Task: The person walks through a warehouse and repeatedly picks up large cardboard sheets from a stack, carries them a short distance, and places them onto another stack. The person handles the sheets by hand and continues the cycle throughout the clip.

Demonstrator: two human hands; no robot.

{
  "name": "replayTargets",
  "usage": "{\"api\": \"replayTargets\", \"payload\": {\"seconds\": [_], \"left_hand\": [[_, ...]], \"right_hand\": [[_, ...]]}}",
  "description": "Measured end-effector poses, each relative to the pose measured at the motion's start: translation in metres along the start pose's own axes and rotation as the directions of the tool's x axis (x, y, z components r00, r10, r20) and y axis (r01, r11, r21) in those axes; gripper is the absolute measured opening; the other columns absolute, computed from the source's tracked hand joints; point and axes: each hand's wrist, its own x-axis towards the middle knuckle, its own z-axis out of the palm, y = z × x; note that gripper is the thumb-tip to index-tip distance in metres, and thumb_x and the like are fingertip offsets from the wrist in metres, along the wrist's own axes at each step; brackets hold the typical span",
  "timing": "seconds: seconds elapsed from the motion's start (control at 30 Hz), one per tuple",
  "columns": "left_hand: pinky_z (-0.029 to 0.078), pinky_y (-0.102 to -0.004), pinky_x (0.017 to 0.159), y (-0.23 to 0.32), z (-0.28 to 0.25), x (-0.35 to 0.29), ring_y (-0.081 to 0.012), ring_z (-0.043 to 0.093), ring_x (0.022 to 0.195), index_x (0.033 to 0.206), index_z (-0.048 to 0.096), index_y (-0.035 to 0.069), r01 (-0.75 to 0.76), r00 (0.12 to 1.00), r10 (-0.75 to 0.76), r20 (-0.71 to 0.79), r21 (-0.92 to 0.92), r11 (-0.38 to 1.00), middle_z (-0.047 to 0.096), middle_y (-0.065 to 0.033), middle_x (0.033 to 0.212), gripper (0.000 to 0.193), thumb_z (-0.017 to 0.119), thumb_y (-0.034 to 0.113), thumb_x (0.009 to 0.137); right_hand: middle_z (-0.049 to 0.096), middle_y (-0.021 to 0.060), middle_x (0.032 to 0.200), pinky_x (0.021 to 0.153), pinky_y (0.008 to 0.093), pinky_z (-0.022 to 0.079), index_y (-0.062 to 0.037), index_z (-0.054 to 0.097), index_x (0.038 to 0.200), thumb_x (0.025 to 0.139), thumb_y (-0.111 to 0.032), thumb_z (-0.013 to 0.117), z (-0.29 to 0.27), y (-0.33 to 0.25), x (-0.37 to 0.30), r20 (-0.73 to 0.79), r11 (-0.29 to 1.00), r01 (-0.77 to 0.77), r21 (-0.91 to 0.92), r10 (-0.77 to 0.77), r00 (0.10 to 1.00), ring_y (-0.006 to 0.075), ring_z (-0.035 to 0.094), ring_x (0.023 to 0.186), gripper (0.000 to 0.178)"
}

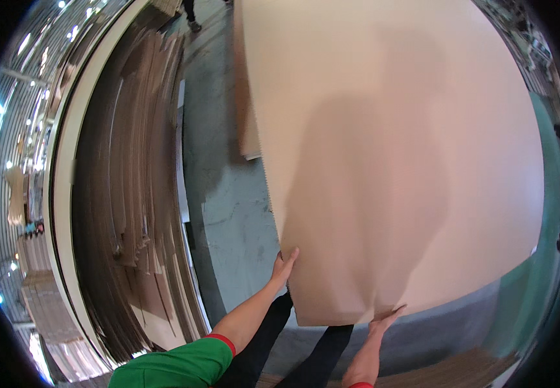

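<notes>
A large flat sheet of tan cardboard [370,168] fills the middle and right of the view, its near corner just in front of my legs. My left hand [284,266] grips its left edge, thumb on top and fingers hidden beneath. My right hand [385,320] has hold of the near edge, with the thumb lying on the upper face and the other fingers out of sight below. A broad shadow falls across the sheet. What lies under most of it cannot be seen.
Along the left stands a tall stack of brown cardboard sheets [144,149], with a pale curved edge [66,174] beyond it. Another brown board [246,123] shows beside my sheet. A person's leg [191,14] appears far ahead on the grey-green floor [228,220]. More cardboard piles [50,304] sit at far left.
</notes>
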Motion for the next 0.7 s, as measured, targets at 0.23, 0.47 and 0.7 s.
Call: {"api": "replayTargets", "payload": {"seconds": [0.23, 0.47, 0.7], "left_hand": [[0.042, -0.0349, 0.098, 0.009, 0.008, 0.003, -0.0247, 0.054, 0.116, 0.135, 0.042, -0.003, -0.013, 0.997, 0.010, -0.074, -0.043, 0.999, 0.056, -0.0161, 0.127, 0.088, 0.063, 0.064, 0.080], [0.046, -0.0350, 0.090, 0.038, -0.023, 0.040, -0.0237, 0.059, 0.110, 0.124, 0.056, -0.001, 0.062, 0.984, -0.032, -0.174, 0.173, 0.983, 0.063, -0.0165, 0.116, 0.076, 0.055, 0.064, 0.085], [0.046, -0.0388, 0.090, 0.044, -0.021, 0.054, -0.0313, 0.060, 0.110, 0.127, 0.053, -0.004, -0.009, 0.990, 0.031, -0.135, 0.161, 0.987, 0.063, -0.0216, 0.117, 0.080, 0.049, 0.066, 0.087]], "right_hand": [[0.016, 0.0063, 0.157, 0.115, 0.0457, 0.021, -0.0161, 0.019, 0.151, 0.088, -0.069, 0.044, 0.018, -0.026, -0.016, 0.093, 0.988, -0.112, 0.109, 0.102, 0.990, 0.0284, 0.021, 0.141, 0.086], [0.027, 0.0042, 0.153, 0.112, 0.0450, 0.026, -0.0166, 0.029, 0.148, 0.088, -0.065, 0.051, 0.077, -0.002, -0.027, 0.163, 0.961, -0.197, 0.195, 0.166, 0.973, 0.0252, 0.029, 0.137, 0.080], [0.029, 0.0043, 0.151, 0.112, 0.0453, 0.029, -0.0154, 0.031, 0.146, 0.088, -0.063, 0.052, 0.104, -0.012, -0.019, 0.260, 0.954, -0.191, 0.233, 0.128, 0.957, 0.0260, 0.031, 0.136, 0.078]]}}
